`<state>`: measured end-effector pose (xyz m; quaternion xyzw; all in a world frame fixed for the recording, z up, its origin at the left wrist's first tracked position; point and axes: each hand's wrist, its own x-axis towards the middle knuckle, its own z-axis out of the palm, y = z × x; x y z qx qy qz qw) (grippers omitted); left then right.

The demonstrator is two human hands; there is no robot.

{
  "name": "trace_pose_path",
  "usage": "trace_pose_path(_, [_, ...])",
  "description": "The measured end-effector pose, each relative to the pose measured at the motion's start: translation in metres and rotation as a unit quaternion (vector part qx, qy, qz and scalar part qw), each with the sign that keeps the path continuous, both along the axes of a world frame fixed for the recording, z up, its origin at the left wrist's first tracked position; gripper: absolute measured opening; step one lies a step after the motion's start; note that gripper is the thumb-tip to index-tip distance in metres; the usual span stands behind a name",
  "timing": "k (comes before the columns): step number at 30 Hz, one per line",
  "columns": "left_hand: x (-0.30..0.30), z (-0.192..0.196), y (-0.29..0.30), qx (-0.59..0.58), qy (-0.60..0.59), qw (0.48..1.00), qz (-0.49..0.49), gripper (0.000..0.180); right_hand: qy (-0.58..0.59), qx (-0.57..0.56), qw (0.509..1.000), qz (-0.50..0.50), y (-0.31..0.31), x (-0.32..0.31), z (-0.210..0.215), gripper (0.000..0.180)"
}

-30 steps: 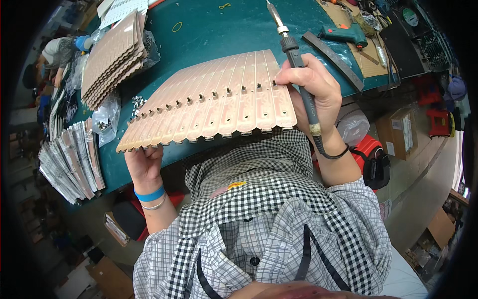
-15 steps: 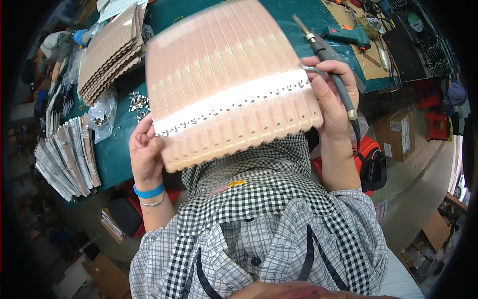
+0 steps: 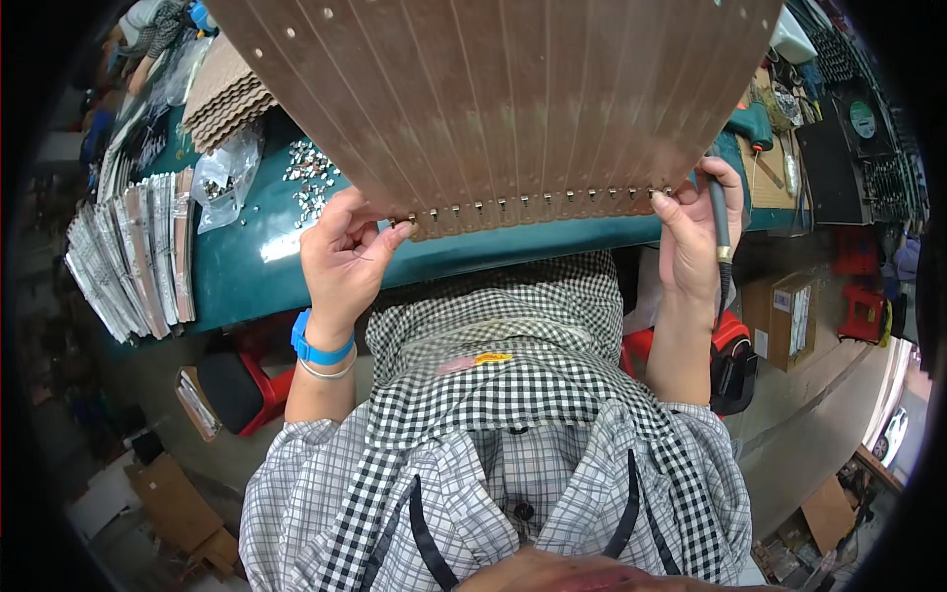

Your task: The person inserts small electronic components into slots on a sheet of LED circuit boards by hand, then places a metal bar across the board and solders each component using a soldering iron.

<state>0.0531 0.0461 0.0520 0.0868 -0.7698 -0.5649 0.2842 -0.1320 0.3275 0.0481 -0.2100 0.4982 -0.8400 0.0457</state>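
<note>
A broad brown panel of narrow strips joined side by side (image 3: 513,99) fills the upper view, lifted off the green worktop (image 3: 247,276) and tilted up toward the head, probably so its underside and the row of small metal tabs along its lower edge can be looked over. The left hand (image 3: 340,261) pinches that edge at its near left corner, fingers curled around it. The right hand (image 3: 691,232) grips the opposite corner and, in the same closed grasp, keeps a slim dark pen-shaped tool with a cord (image 3: 720,222) tucked along the palm, likely to keep it ready.

Left of the left hand lies a fanned stack of silvery-grey foil-faced strips (image 3: 128,257); above it, a pile of corrugated brown cardboard pieces (image 3: 227,94). Between them sit a clear plastic bag (image 3: 222,178) and loose small shiny metal bits (image 3: 311,173), close by for picking.
</note>
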Motion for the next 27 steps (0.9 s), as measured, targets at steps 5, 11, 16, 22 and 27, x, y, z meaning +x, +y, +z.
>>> trace_pose_path(5, [-0.007, -0.007, 0.002, -0.001, 0.009, 1.0, 0.01, 0.037, -0.004, 0.0, 1.0, 0.001, -0.002, -0.003, -0.008, 0.052])
trace_pose_path(11, [-0.006, -0.008, 0.005, -0.012, -0.014, 1.0, 0.019, 0.03, 0.003, 0.02, 1.0, -0.005, 0.002, -0.005, -0.017, 0.051])
trace_pose_path(16, [-0.007, -0.008, 0.01, 0.011, 0.022, 1.0, 0.003, 0.037, -0.004, 0.012, 1.0, -0.028, -0.002, -0.005, -0.023, 0.053])
trace_pose_path(22, [-0.008, -0.006, 0.008, -0.046, 0.005, 0.999, 0.017, 0.039, -0.004, 0.0, 0.999, -0.042, 0.002, -0.003, -0.023, 0.055])
trace_pose_path(27, [-0.003, -0.023, 0.003, -0.036, -0.013, 0.996, 0.085, 0.038, 0.007, -0.01, 1.0, -0.004, -0.004, 0.004, -0.009, 0.055])
